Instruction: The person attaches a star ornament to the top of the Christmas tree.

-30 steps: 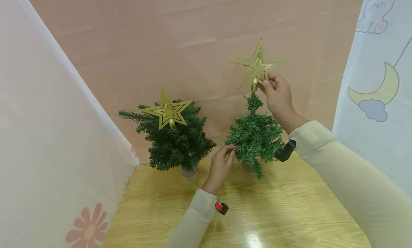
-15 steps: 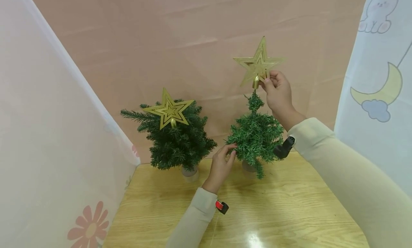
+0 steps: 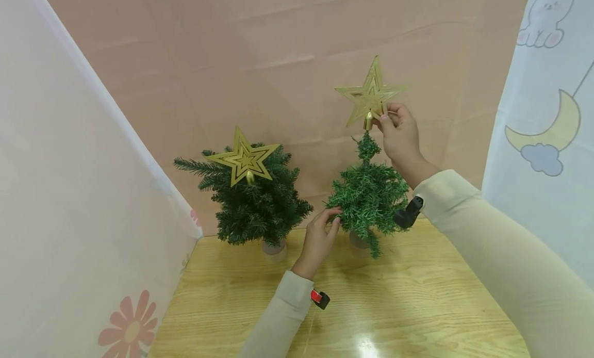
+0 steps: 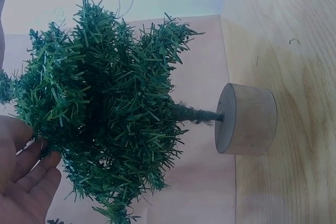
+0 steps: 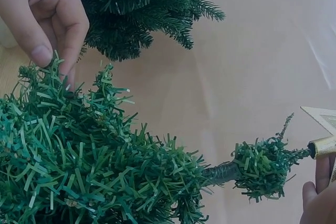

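A small green artificial Christmas tree (image 3: 368,198) stands upright at the right. Above it my right hand (image 3: 402,136) pinches a gold star tree topper (image 3: 371,92) by a lower point. The topper's tubular socket (image 5: 323,148) sits right at the tip of the tree's top sprig (image 5: 262,166). My left hand (image 3: 318,239) is at the tree's left side; its thumb and fingers pinch the tip of a side branch (image 5: 55,69). The left wrist view shows the tree's round base (image 4: 252,121) on the table, with the left fingers (image 4: 42,174) at the foliage.
A second, darker Christmas tree (image 3: 255,208) stands to the left, bearing its own gold star (image 3: 244,161). Both are on a wooden table (image 3: 394,296). A pink backdrop (image 3: 209,79) rises behind, with printed white cloths (image 3: 83,167) at the sides.
Over the last half second the star has tilted slightly left and come down a little over the tree's tip. The left hand keeps its place at the branch.
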Demonstrator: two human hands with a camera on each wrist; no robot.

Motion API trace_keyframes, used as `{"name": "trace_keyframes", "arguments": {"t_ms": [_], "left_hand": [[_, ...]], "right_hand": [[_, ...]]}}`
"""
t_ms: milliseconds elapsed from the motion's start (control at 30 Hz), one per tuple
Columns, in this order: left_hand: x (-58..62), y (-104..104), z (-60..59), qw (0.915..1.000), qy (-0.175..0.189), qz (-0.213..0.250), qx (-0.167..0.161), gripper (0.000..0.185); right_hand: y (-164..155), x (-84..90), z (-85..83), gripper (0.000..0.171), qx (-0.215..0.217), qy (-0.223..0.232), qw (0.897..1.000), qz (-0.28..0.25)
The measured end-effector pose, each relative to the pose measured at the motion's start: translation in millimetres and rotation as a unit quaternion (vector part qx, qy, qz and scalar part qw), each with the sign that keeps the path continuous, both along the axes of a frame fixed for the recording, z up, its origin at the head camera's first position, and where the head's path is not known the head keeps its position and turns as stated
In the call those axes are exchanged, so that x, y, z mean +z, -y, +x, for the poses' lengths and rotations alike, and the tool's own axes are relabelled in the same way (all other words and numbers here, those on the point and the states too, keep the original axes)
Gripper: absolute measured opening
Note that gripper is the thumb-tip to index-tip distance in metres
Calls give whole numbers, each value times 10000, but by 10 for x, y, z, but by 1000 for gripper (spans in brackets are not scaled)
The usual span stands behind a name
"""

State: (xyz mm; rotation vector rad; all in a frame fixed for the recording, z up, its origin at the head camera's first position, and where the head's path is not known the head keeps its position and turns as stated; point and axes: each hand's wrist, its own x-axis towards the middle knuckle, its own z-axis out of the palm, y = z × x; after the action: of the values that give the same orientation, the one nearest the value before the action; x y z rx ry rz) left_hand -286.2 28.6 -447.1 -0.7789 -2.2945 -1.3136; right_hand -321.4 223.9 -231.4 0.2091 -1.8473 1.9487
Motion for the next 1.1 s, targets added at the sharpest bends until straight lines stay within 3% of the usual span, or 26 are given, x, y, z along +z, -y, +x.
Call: {"name": "trace_keyframes", "arguments": {"t_ms": [367, 600, 800, 1100], "left_hand": [[-12, 4, -9, 10000, 20, 65, -45, 25], [-11, 9, -2, 10000, 69, 19, 13, 25], [-18, 5, 4, 10000, 16, 35, 39, 25], [-27, 6, 8, 10000, 4, 22, 36, 25]], "right_hand": [[28, -9, -23, 29, -59, 111, 9999, 78], [12, -69, -21, 35, -226, 430, 9965, 679], [-11, -178, -14, 38, -282, 396, 9929, 1081], [-18, -206, 1, 36, -310, 246, 9928, 1127]]}}
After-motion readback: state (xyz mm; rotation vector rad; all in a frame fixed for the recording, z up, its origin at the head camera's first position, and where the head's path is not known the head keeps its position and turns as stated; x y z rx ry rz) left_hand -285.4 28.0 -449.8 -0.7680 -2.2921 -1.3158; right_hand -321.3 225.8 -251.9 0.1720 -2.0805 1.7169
